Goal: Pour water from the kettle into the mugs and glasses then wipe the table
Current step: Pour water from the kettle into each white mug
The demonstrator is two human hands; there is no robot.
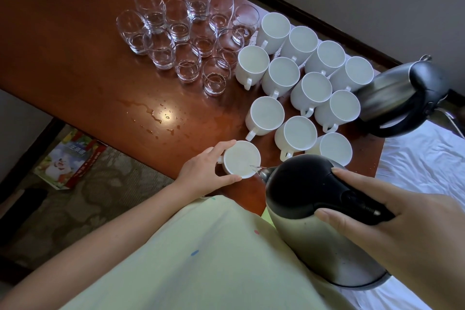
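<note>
Right hand grips the kettle by its black handle, fingers clenched around it, spout tipped toward ten o'clock. A thin stream runs into the white mug at the surface's near edge. Left hand cups that mug, fingers wrapped on its rim (puddles glisten at nine o'clock). Other mugs and glasses stand beyond.

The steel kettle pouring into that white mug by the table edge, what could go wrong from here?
1. The white ceramic mug sits close to the near edge of the reddish wooden table; a nudge from the left hand might tip it off.
2. The steel kettle with the black lid, held by the right hand, pours at the mug's rim, so water may miss it.
3. The puddle on the table could spread.
</note>
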